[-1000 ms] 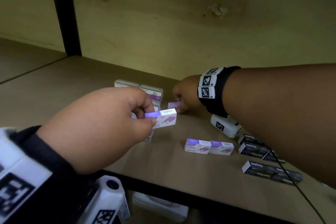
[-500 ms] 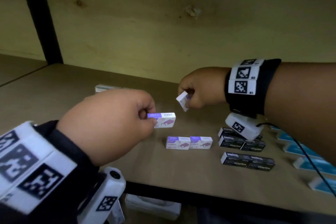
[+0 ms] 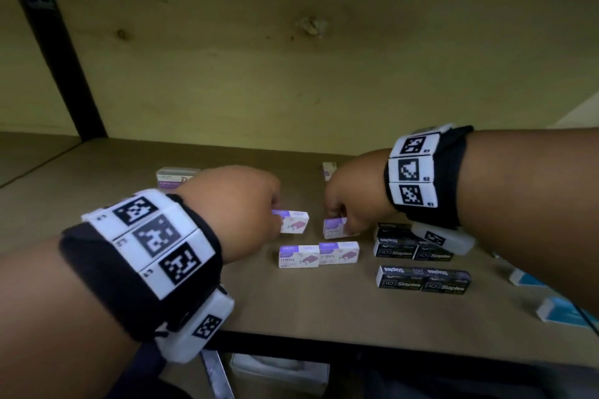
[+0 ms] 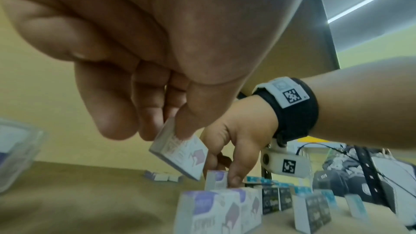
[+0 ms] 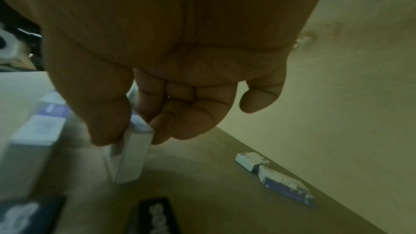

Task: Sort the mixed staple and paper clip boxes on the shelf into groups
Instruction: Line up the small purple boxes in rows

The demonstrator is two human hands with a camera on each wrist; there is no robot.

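My left hand (image 3: pixel 275 219) pinches a purple-and-white staple box (image 3: pixel 294 222) just above the shelf (image 3: pixel 259 298); in the left wrist view the same box (image 4: pixel 180 154) hangs tilted from thumb and fingers. Beside it, my right hand (image 3: pixel 337 215) pinches another purple-and-white box (image 3: pixel 334 227), which stands on edge with its lower end at the shelf (image 5: pixel 130 154). In front of both, two matching boxes (image 3: pixel 319 254) lie side by side. Clear paper clip boxes (image 3: pixel 173 176) sit at the back left, partly hidden by my left hand.
Black staple boxes stand in two pairs, one (image 3: pixel 411 249) under my right wrist, the other (image 3: pixel 423 280) nearer the front edge. Blue boxes (image 3: pixel 560 309) lie at the far right. A small box (image 3: pixel 329 170) lies near the back wall. A black upright (image 3: pixel 61 52) rises at the left.
My right hand has come down from mid-air and brought its box to the shelf behind the front pair. My left hand has carried its box lower and closer to that pair.
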